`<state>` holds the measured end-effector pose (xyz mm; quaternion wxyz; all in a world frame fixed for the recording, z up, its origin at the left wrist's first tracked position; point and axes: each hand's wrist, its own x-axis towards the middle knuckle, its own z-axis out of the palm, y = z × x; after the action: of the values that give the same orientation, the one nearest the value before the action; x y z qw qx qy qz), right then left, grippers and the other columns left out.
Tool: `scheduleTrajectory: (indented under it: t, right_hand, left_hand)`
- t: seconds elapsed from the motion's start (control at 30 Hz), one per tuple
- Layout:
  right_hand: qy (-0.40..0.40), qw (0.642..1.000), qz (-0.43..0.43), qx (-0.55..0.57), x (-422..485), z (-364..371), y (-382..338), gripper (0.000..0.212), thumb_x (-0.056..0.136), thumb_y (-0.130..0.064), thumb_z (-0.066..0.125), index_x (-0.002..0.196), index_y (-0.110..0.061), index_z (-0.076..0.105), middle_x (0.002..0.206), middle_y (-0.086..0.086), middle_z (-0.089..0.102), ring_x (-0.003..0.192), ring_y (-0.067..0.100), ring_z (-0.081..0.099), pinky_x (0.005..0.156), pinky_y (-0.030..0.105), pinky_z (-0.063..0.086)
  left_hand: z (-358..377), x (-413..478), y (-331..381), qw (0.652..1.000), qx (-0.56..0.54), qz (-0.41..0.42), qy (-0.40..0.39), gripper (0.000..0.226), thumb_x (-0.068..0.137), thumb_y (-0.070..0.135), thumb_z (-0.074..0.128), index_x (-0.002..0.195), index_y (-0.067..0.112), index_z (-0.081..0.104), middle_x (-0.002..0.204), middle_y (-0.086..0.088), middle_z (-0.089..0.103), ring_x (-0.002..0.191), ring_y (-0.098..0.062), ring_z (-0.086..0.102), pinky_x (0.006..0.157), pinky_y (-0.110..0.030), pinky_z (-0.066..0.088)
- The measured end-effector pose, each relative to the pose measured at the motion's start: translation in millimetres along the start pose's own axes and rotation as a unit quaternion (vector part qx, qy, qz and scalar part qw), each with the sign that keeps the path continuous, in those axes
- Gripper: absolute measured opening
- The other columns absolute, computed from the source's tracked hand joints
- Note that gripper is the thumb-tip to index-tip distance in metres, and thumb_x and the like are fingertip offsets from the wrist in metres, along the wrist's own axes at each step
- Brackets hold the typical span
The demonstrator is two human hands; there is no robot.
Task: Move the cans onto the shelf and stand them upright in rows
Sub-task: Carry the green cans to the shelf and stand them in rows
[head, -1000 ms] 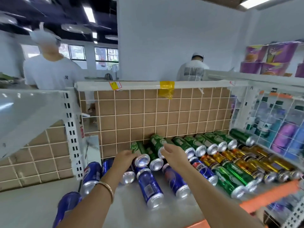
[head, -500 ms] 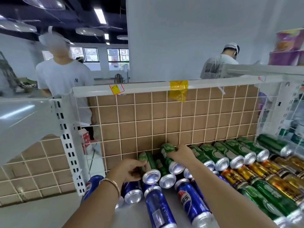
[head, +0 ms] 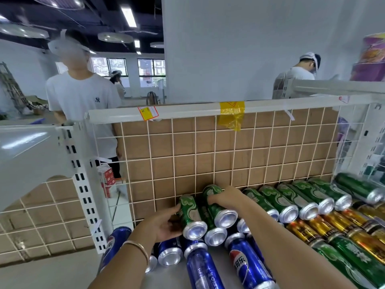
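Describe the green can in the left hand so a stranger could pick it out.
Start at the wire grid backed with brown cardboard; green cans lie in a row along its foot. Yours is the leftmost green can, silver end toward the camera, gripped by the left hand, with no green neighbour on its left.

Lying flat on the shelf (head: 168,277), a back row of cans (head: 289,203) against the wire grid (head: 229,153). Before them, more cans (head: 248,265).
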<state>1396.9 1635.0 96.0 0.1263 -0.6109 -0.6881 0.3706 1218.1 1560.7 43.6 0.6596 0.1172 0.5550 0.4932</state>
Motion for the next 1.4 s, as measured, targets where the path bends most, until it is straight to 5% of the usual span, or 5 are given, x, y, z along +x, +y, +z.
scheduleTrajectory:
  t: [0.6,0.93,1.1,1.3,1.4]
  right_hand:
    - [-0.067,0.948,0.038,0.308,-6.5,12.8,13.9,0.056,0.058,-0.034,0.074,0.105,-0.004,0.065,0.098,0.017,0.071,0.079,0.030,0.069,0.067,0.033,0.055]
    - [-0.090,0.917,-0.028,0.388,-41.0,15.0,17.9,0.022,0.085,-0.031,0.062,0.095,-0.013,0.067,0.094,0.013,0.071,0.086,0.027,0.066,0.090,0.040,0.050]
    - [-0.152,0.895,-0.045,0.417,-77.6,28.6,17.8,0.016,0.086,-0.028,0.061,0.089,-0.014,0.069,0.077,0.007,0.074,0.070,0.021,0.069,0.067,0.029,0.055]
    - [-0.186,0.893,-0.074,0.403,-134.0,64.0,19.2,0.070,0.055,-0.043,0.083,0.115,-0.014,0.062,0.105,0.012,0.072,0.096,0.030,0.069,0.091,0.049,0.053]
    - [-0.220,0.888,-0.099,0.391,-163.5,81.3,20.5,0.036,0.078,-0.029,0.072,0.108,-0.010,0.064,0.093,0.011,0.075,0.089,0.028,0.071,0.083,0.043,0.056]
  left_hand:
    - [17.4,2.2,-15.0,0.994,-0.068,0.006,-0.083,0.060,0.074,0.039,0.072,0.120,0.003,0.060,0.119,-0.020,0.064,0.110,-0.033,0.061,0.098,-0.050,0.045]
    - [9.6,-48.7,-26.7,0.991,-0.086,0.063,-0.080,0.042,0.081,0.024,0.065,0.115,0.000,0.060,0.100,-0.019,0.070,0.092,-0.031,0.066,0.084,-0.044,0.051]
    - [-8.2,-103.5,-51.8,0.983,-0.105,0.146,-0.046,0.035,0.078,0.012,0.063,0.111,-0.003,0.059,0.086,-0.018,0.073,0.074,-0.028,0.072,0.057,-0.036,0.057]
    - [-35.2,-172.8,-96.3,0.969,-0.123,0.212,-0.008,0.029,0.083,0.009,0.062,0.110,-0.001,0.061,0.090,-0.016,0.074,0.077,-0.024,0.073,0.054,-0.031,0.058]
    - [-54.9,-203.2,-123.0,0.962,-0.126,0.241,0.017,0.039,0.076,0.013,0.066,0.113,0.000,0.061,0.103,-0.019,0.071,0.090,-0.028,0.071,0.063,-0.032,0.058]
